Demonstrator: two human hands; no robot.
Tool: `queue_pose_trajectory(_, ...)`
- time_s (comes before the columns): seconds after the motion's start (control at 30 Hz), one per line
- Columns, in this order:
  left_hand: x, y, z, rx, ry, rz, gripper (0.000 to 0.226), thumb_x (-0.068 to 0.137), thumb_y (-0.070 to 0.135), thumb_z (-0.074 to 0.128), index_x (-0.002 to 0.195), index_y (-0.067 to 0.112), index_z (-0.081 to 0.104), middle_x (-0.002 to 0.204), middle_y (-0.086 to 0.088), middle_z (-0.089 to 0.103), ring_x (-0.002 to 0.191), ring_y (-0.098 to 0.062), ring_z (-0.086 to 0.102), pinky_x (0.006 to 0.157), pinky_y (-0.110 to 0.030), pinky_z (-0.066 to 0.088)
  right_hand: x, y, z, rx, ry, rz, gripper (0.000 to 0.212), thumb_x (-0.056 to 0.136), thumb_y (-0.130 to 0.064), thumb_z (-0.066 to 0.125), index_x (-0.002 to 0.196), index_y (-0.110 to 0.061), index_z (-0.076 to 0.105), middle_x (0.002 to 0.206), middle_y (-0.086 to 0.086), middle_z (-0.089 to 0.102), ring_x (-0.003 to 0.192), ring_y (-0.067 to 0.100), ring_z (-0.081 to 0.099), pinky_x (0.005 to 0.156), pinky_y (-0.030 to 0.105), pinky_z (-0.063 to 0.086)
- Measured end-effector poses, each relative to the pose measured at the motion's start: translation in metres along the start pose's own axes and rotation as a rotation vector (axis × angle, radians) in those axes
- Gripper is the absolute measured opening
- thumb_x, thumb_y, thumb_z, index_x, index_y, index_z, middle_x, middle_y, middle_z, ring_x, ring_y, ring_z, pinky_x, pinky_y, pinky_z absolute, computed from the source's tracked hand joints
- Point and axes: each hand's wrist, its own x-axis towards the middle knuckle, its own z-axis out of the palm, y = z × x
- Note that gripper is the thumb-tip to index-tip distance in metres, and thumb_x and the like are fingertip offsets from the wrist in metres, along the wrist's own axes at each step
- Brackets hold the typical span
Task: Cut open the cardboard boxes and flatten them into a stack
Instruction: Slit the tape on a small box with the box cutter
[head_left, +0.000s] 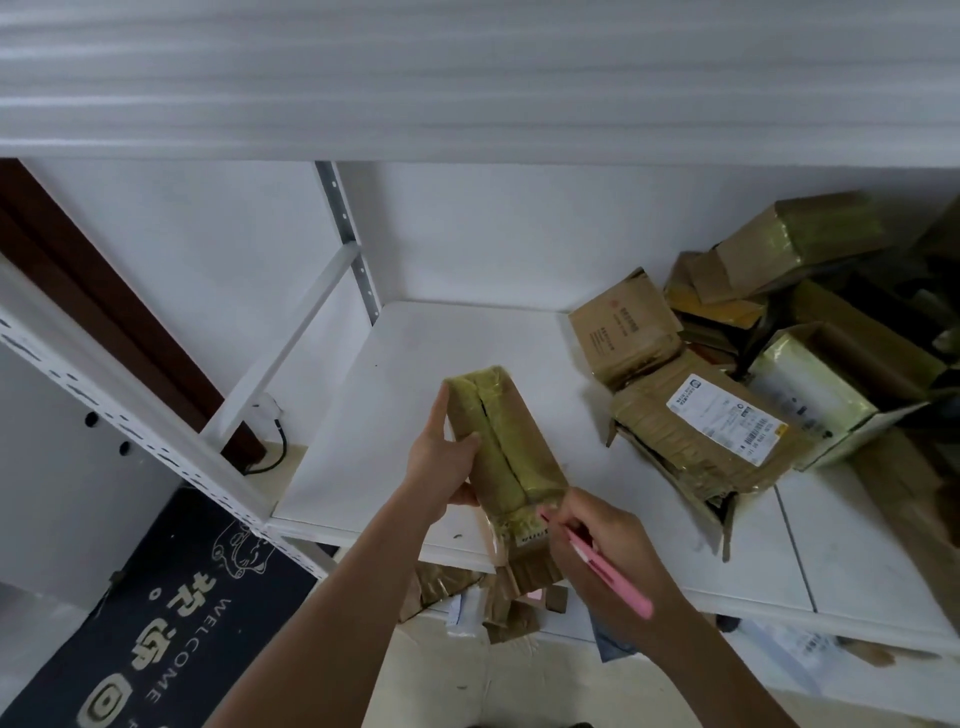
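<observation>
Above the white shelf (415, 364), our left hand (441, 467) grips the taped cardboard box (498, 441), its long seam running away from us, while our right hand (597, 540) pinches the pink cutter (608, 569) at its near end.

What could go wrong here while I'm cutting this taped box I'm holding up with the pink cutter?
1. The left hand grips the taped box in the air above the white shelf, so the pink cutter in the right hand could slip along the tape toward those fingers.
2. Unsupported, the box may twist or drop as the cutter bites.
3. The pile of boxes on the right lies loose and could slide if bumped.
</observation>
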Motion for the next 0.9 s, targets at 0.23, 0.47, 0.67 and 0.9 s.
queue_pose_trajectory(0.23, -0.005, -0.004, 0.016, 0.101, 0.124, 0.027, 0.063, 0.103, 0.022, 0.046, 0.154, 0.041, 0.016, 0.13, -0.004, 0.047, 0.095, -0.034, 0.066, 0.052, -0.034, 0.059, -0.021, 0.01, -0.027, 0.253, 0.4, 0.253, 0.031, 0.084, 0.009, 0.064, 0.074, -0.02, 0.057, 0.065, -0.009, 0.064, 0.059, 0.004, 0.063, 0.048, 0.012, 0.047)
queue_pose_trajectory(0.47, -0.013, -0.014, 0.029, 1.012, 0.31, 0.512, 0.058, 0.097, 0.046, 0.047, 0.148, 0.029, 0.028, 0.153, -0.005, 0.007, 0.144, -0.039, 0.011, 0.119, -0.051, 0.015, -0.018, 0.018, -0.02, 0.544, 0.712, 0.227, 0.02, 0.087, -0.012, 0.063, 0.082, 0.005, 0.053, 0.077, 0.018, 0.067, 0.078, 0.034, 0.07, 0.066, 0.035, 0.061)
queue_pose_trajectory(0.67, -0.003, -0.019, 0.024, 1.202, -0.015, 0.666, 0.052, 0.104, 0.043, 0.018, 0.154, 0.044, 0.005, 0.165, 0.01, -0.007, 0.152, -0.021, -0.011, 0.121, -0.049, -0.009, -0.004, 0.034, -0.007, 0.871, 0.717, 0.332, 0.01, 0.1, -0.007, 0.048, 0.092, -0.002, 0.05, 0.088, 0.011, 0.073, 0.095, 0.027, 0.072, 0.077, 0.039, 0.061)
queue_pose_trajectory(0.9, -0.004, -0.02, 0.025, 1.365, 0.069, 0.557, 0.079, 0.078, 0.085, 0.011, 0.149, 0.054, -0.004, 0.164, 0.008, -0.005, 0.148, -0.023, 0.004, 0.116, -0.054, 0.008, 0.016, 0.038, -0.016, 0.989, 0.768, 0.378, 0.004, 0.1, -0.009, 0.05, 0.099, -0.011, 0.054, 0.092, 0.01, 0.07, 0.1, 0.026, 0.069, 0.082, 0.044, 0.059)
